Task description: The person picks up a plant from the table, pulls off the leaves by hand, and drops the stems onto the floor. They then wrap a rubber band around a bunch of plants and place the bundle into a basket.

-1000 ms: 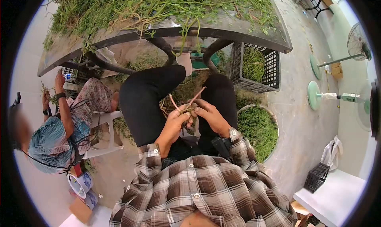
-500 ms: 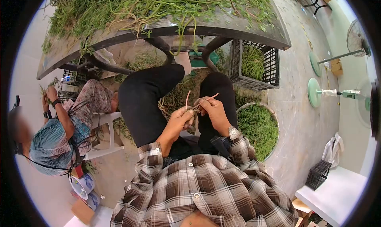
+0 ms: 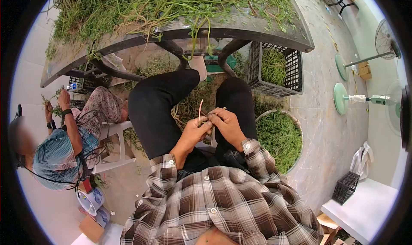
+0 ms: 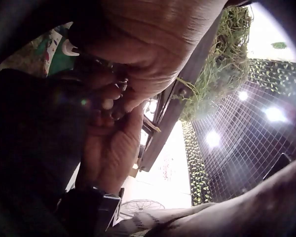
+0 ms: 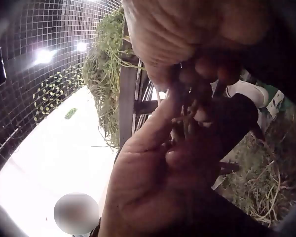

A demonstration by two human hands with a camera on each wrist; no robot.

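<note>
- Left hand [image 3: 194, 131] curled round a thin pinkish stem [image 3: 200, 109], pinching its lower end above the lap, between the two black-trousered knees.
- Right hand [image 3: 226, 124] touching the left, fingertips pinched on the same stem just beside the left thumb.
- Stem standing nearly upright out of the joined fingers, its free end pointing toward the tabletop [image 3: 257, 28].
- Seen from the left wrist: fingers of both hands pressed together in shadow, stem itself too dark to make out.
- Seen from the right wrist: a few thin greenish strands caught between the curled fingers [image 5: 187, 118].
- Tabletop ahead heaped with green leafy stems [image 3: 163, 5], some hanging over its near edge.
- Black plastic crate [image 3: 296, 69] holding more greens, on the floor right of the knees.
- Round basin [image 3: 279, 138] full of green stems just beside the right forearm.
- Second person [image 3: 64, 142] seated at the left, holding up a small sprig.
- Green-based fan [image 3: 343, 99] on the floor at the far right.
</note>
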